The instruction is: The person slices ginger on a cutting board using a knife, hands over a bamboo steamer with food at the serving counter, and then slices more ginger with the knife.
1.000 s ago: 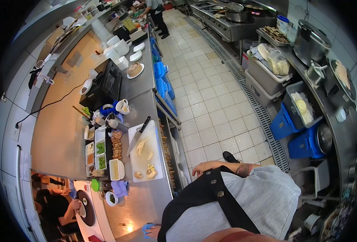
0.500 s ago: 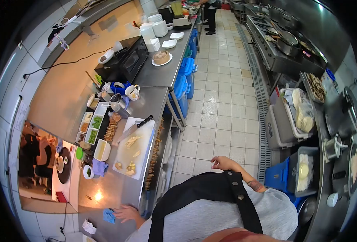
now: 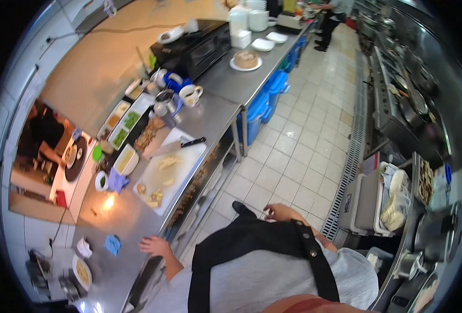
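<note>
My left hand (image 3: 155, 246) is empty, with fingers spread, at the front edge of the steel counter (image 3: 137, 219). A crumpled blue cloth (image 3: 112, 244) lies on the counter, apart from the fingertips. My right hand (image 3: 279, 212) hangs in front of my apron above the floor, fingers loosely bent and apart, with nothing visible in it. Further along the counter is a white cutting board (image 3: 176, 180) bearing pale sliced pieces (image 3: 168, 163) and a black-handled knife (image 3: 193, 141). Close to the blue cloth are a crumpled white paper (image 3: 84, 248) and an oval dish of food (image 3: 82, 272).
Small containers with chopped greens (image 3: 132, 120), a white dish (image 3: 126, 160) and a purple cloth (image 3: 118, 180) line the counter's back. Beyond stand a black microwave (image 3: 205, 51) and a bamboo steamer (image 3: 245, 59). Stoves line the right side; another person (image 3: 329, 23) stands far down the aisle.
The view has turned, shifting the counter. My left hand has moved away from the blue cloth to the counter edge. My right hand stays low by my apron; a shoe now shows.
</note>
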Available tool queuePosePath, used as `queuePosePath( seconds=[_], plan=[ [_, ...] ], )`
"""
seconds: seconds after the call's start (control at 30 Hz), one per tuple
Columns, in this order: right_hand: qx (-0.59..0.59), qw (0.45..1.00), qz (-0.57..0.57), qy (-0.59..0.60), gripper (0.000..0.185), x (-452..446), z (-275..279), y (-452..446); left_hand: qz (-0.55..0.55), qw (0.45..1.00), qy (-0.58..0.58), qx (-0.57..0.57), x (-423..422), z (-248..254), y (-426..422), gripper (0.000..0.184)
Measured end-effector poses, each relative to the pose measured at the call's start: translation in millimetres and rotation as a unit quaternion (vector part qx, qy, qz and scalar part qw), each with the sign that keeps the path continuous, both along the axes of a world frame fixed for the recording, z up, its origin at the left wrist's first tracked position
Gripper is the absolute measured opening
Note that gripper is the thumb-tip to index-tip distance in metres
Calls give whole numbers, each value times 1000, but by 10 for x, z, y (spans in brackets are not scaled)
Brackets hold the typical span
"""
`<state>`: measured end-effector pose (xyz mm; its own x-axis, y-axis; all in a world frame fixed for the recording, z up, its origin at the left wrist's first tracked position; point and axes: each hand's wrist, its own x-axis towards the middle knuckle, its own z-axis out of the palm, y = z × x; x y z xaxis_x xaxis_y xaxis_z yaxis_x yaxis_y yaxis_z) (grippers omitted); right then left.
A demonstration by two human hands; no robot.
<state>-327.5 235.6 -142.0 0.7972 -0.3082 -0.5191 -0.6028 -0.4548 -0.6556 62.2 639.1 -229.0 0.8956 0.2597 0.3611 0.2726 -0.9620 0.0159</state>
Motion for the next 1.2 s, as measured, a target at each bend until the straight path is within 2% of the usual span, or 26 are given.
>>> queuePosePath(
  seconds=[0.07,0.17,0.3,0.33,0.43,0.47,0.57,0.63,0.67,0.77,0.87,0.97,1.07,1.2],
  plan=[
    [2,1000,11,-3,42,311,169,-150,13,999,-2,-30,-63,136,-109,47],
    [-29,990,101,-92,41,703,18,-478,-8,994,-91,-56,-73,66,-139,45],
    [-70,981,168,-72,43,1204,277,-1043,33,985,-127,-111,-56,177,-337,43],
    [-53,985,144,-85,42,1348,429,-1137,34,981,-146,-122,-21,124,-336,42],
    [-67,975,162,-135,37,1761,391,-1448,4,979,-161,-122,5,1,-234,42],
    [-65,974,174,-130,36,1917,434,-1494,19,980,-138,-142,-33,31,-279,44],
    [-29,961,170,-215,36,2363,415,-1507,118,976,-75,-169,-108,214,-453,52],
    [-23,958,170,-231,36,2719,547,-1419,155,972,-140,-109,-128,69,-529,54],
    [-21,957,167,-237,35,2876,605,-1387,145,970,-149,-127,-195,116,-605,53],
    [-87,902,210,-368,37,3399,588,-1354,94,964,-162,-189,-500,445,-1070,49],
    [-177,864,258,-395,44,3909,472,-1366,47,963,-168,-205,-691,487,-1471,41],
    [-212,890,300,-269,50,4260,460,-1377,-7,959,-160,-233,-733,759,-1923,37],
    [-192,879,371,-231,49,4420,450,-1405,-12,954,-149,-260,-680,906,-2297,31],
    [-178,871,399,-223,43,4556,342,-1434,-71,937,-124,-318,-456,952,-2786,25]
  ],
)
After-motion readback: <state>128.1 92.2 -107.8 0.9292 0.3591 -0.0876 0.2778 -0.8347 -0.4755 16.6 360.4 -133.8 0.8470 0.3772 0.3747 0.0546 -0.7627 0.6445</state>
